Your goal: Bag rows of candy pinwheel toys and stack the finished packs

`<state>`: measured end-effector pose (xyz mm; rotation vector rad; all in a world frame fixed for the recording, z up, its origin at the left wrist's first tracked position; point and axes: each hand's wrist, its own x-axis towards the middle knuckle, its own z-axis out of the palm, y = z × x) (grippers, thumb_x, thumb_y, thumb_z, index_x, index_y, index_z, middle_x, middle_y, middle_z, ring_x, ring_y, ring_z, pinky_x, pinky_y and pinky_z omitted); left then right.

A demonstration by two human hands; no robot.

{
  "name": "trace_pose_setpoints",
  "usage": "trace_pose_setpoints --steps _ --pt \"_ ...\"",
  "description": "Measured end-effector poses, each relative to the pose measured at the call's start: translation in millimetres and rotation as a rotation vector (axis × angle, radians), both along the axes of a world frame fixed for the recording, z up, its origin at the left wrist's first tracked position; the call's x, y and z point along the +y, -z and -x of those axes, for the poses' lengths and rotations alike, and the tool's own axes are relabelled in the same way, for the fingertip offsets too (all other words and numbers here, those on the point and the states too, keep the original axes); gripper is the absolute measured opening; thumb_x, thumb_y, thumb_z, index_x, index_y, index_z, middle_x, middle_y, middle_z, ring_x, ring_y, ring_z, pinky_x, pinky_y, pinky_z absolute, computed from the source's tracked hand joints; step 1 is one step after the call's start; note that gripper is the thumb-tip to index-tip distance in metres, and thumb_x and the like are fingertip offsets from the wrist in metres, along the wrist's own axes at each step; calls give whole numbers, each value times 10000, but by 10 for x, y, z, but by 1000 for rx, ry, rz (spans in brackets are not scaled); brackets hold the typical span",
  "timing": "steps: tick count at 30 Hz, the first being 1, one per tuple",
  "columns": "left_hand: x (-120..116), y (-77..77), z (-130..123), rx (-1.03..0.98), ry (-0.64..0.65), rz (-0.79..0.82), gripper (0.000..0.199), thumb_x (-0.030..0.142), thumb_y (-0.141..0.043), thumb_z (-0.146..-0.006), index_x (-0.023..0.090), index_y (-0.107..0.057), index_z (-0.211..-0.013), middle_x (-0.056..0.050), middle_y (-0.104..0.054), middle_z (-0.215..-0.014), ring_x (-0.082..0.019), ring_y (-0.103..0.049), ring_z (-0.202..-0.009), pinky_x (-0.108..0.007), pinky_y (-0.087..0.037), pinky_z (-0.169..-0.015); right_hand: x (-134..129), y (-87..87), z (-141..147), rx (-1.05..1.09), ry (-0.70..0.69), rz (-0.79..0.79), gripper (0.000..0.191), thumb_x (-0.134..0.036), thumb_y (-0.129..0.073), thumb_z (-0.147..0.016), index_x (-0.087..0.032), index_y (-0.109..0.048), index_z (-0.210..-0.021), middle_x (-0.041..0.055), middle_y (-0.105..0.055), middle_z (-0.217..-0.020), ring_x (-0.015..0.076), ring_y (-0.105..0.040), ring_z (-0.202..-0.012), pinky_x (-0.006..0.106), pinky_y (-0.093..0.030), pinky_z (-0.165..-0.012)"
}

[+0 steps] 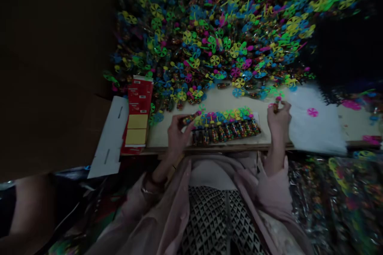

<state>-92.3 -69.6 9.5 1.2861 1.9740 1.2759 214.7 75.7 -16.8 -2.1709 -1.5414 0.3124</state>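
Observation:
At the table's front edge, a row of candy-filled tubes (229, 130) lies side by side, their colourful pinwheel tops pointing away from me. My left hand (178, 133) is at the row's left end, its fingers closed around a candy tube (189, 119). To the right of the row, my right hand (279, 117) is raised over the table and pinches another candy tube (275, 105) with a pink and green top. A big pile of similar pinwheel tubes (215, 44) covers the table behind both hands.
Red boxes (139, 99) and a white card piece (110, 135) lie left of my left hand. A large brown box (54, 71) fills the far left. White plastic sheeting (317, 127) is at right. Another person's arm (31, 207) shows lower left.

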Motion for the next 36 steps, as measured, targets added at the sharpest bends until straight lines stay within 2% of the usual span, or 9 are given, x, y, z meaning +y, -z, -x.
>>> trace_pose_setpoints --steps 3,6,10,13,17,22,25,30,36 --pt "-371 303 -200 129 -70 101 274 385 -546 -881 177 -511 -1057 -74 -621 -979 -185 -612 -930 -324 -507 -834 -522 -187 292 184 -212 -78 466 -408 -436 -900 -137 -466 -1277 59 -651 -781 187 -594 -651 302 -467 -635" --pt "-547 460 -264 324 18 205 232 326 -484 -911 170 -541 -1074 -105 -607 -992 -219 -604 -943 -352 -493 -835 -1027 -304 739 329 -491 -43 482 -404 -455 -901 -177 -458 -1326 62 -666 -876 167 -607 -681 283 -493 -631" --pt "-583 473 -205 417 89 369 361 297 -411 -939 173 -465 -1274 -121 -619 -1065 -204 -647 -815 -293 -494 -697 -1414 -257 1212 246 -711 -55 458 -339 -451 -915 -200 -459 -1351 96 -639 -1132 196 -629 -941 310 -514 -794" --pt "-536 414 -204 416 53 458 448 358 -381 -953 151 -392 -1350 -143 -654 -1064 -212 -668 -756 -285 -485 -643 -1491 -142 1441 33 -811 -44 440 -311 -434 -928 -194 -479 -1350 93 -649 -1060 196 -636 -878 290 -507 -755" --pt "-468 355 -272 383 50 556 482 380 -352 -961 160 -361 -1390 -155 -659 -1093 -222 -684 -748 -282 -483 -626 -1475 -20 1658 -242 -861 -22 426 -328 -446 -935 -173 -520 -1325 89 -650 -914 190 -622 -750 266 -467 -654" --pt "-485 385 -266 345 98 512 506 354 -337 -967 187 -307 -1443 -157 -629 -1171 -219 -687 -809 -275 -491 -656 -1459 11 1736 -360 -897 -10 424 -344 -462 -938 -146 -534 -1305 88 -663 -885 184 -613 -711 260 -425 -601" --pt "-538 417 -228 268 48 502 537 387 -335 -967 164 -283 -1452 -150 -657 -1118 -228 -685 -823 -293 -504 -685 -1492 3 1715 -364 -938 -4 445 -360 -438 -950 -145 -502 -1335 83 -666 -875 174 -615 -702 255 -419 -601" --pt "-541 383 -215 225 93 496 496 329 -316 -976 193 -306 -1453 -133 -571 -1289 -219 -653 -982 -301 -502 -811 -1556 -4 1715 -332 -916 70 442 -362 -413 -963 -154 -496 -1343 84 -676 -891 153 -632 -722 229 -431 -633" --pt "-451 330 -248 290 54 618 569 379 -256 -986 194 -124 -1508 -154 -541 -1318 -224 -678 -885 -288 -503 -710 -1481 -52 1690 -130 -756 -38 437 -361 -395 -961 -167 -495 -1340 95 -675 -1082 155 -656 -836 224 -481 -720"
